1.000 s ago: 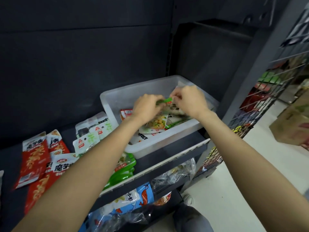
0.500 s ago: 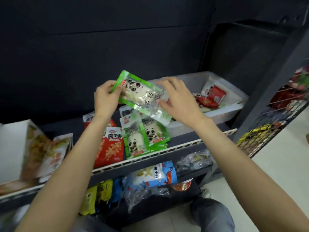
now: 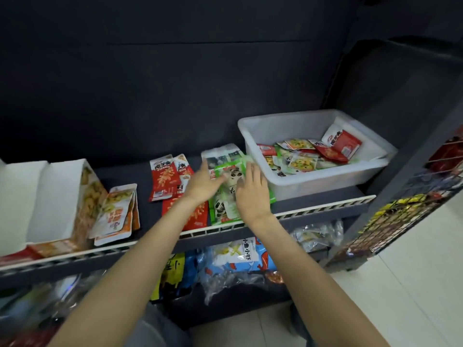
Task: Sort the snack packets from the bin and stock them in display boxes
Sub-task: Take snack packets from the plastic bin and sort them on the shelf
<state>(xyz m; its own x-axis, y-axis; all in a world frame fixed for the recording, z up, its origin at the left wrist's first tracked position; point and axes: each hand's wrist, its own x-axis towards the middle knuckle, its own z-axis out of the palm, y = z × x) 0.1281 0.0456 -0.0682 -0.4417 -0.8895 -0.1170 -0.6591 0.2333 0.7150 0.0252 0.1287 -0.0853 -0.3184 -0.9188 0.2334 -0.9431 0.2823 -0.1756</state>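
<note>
Both hands — left hand (image 3: pixel 200 182), right hand (image 3: pixel 251 189) — flat on the green packet (image 3: pixel 231 171), fingers straight, nothing gripped. Packet tops the green pile (image 3: pixel 223 209) left of the bin (image 3: pixel 313 179), long axis front-to-back.

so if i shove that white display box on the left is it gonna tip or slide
The display box looks like thin card with tall open walls, so it is probably light and would slide easily. It may tip rather than hold if pushed high up. The orange packets leaning on its side would likely fall.
</note>
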